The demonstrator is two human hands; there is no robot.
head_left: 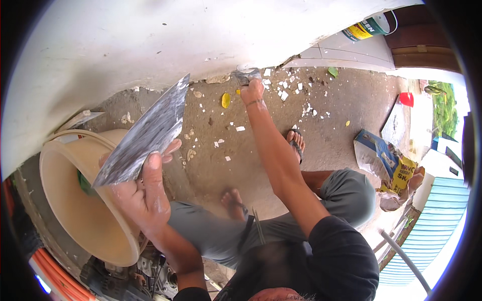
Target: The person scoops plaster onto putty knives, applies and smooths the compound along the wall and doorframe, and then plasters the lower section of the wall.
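Observation:
My left hand [153,188] holds up a flat grey metal plate [148,130], four-sided and streaked with whitish smears. The thumb lies on its near edge and the other fingers are mostly behind it; pale residue coats the skin. Out at the foot of the white wall [150,45], my right hand [252,91] is closed on a small grey flat blade [247,76], like a putty knife. That blade is at the wall's chipped bottom edge, and its handle is hidden by my fingers.
White chips [284,95] and a yellow leaf [226,100] are scattered on the concrete floor [321,135]. A large beige tub [65,195] lies tilted at left, near orange tubing [57,276]. A torn bag [386,163], a paint bucket [369,27] and a red container [406,99] are at right.

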